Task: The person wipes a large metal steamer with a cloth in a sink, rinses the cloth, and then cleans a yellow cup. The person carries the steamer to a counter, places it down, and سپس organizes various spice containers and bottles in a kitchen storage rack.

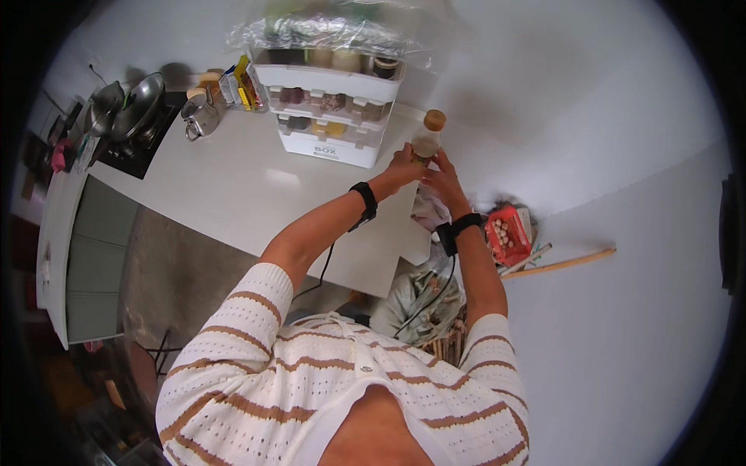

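Both hands are raised past the right end of the white countertop [233,175], around a clear bottle [426,141] with an orange-brown cap. My left hand [403,169] grips the bottle's lower body from the left. My right hand [446,179] has its fingers against the bottle's lower right side. The bottle stands nearly upright, its cap away from me, and its base is hidden by my fingers. Left of the hands rises a white stacked storage box [329,152], its see-through drawers holding dry goods. Jars sit in its top tier beneath clear plastic film [349,32].
A steel kettle [200,119] and a wok [139,108] on a black hob [131,152] are at the left. Packets [245,81] stand behind the kettle. Below the counter's right end are a red basket [508,236] of pale round items, a wooden stick [562,262] and a sack [402,303].
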